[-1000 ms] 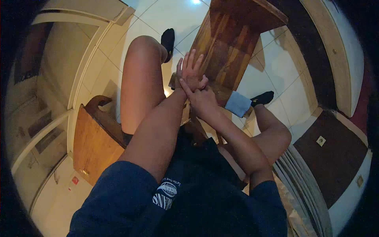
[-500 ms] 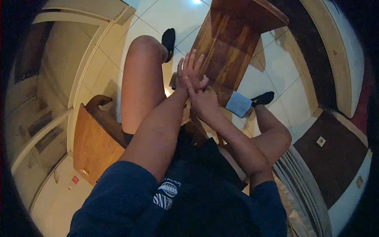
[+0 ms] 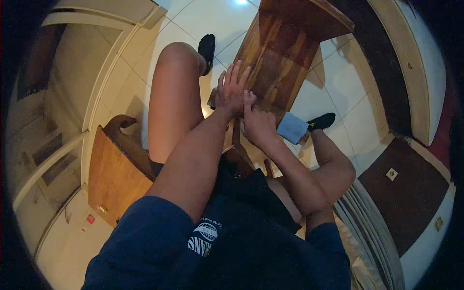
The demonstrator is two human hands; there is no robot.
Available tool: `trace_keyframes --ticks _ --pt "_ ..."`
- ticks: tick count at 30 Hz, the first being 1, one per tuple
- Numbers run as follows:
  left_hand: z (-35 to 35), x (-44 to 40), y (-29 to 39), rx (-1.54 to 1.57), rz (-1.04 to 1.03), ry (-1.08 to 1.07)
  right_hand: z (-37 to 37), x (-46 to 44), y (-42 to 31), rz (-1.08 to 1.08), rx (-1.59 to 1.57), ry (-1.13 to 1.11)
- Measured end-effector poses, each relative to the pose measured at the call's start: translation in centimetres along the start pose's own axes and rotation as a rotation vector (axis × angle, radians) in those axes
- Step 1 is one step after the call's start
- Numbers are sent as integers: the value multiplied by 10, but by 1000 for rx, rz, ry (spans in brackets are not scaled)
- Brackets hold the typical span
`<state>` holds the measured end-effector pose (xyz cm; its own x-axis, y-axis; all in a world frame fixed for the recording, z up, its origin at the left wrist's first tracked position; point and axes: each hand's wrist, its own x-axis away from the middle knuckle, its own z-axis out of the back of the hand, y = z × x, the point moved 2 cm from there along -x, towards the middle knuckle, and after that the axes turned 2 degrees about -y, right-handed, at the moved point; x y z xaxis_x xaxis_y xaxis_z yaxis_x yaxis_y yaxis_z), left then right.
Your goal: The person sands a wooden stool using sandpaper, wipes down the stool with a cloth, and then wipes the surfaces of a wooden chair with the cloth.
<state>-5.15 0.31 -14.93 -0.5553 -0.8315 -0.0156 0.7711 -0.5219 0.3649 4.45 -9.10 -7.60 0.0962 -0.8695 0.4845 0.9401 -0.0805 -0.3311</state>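
My left hand (image 3: 232,92) is palm down over the near end of a brown wooden piece of furniture (image 3: 280,63), its fingers spread and holding nothing. Beside it on the right is my right hand (image 3: 258,124), its index finger stretched out against the thumb side of my left hand and its other fingers curled in. Nothing shows in its grasp. A light blue folded cloth or pad (image 3: 292,127) lies on a narrow wooden piece to the right of my hands, and neither hand touches it.
My bare legs lie either side, with black socks (image 3: 206,52) on the tiled floor (image 3: 193,24). A curved wooden furniture piece (image 3: 116,171) stands at left, near a glass-panelled door (image 3: 72,77). At right are a grey curtain (image 3: 369,227) and a dark panel with a socket (image 3: 392,174).
My right index finger has moved right, from the back of my left wrist to the thumb side of the hand. My left hand has stayed almost in place, fingers still spread.
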Motion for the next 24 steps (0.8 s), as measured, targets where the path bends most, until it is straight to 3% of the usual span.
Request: trace_keyframes --ticks 4,8,24 --pt "0 1 0 8 -12 19 1 -1 -3 6 60 17" --pt "1 1 1 1 0 -1 8 2 -7 11 0 -119" --pt "-1 1 1 43 5 3 -7 3 -6 96 63 52"
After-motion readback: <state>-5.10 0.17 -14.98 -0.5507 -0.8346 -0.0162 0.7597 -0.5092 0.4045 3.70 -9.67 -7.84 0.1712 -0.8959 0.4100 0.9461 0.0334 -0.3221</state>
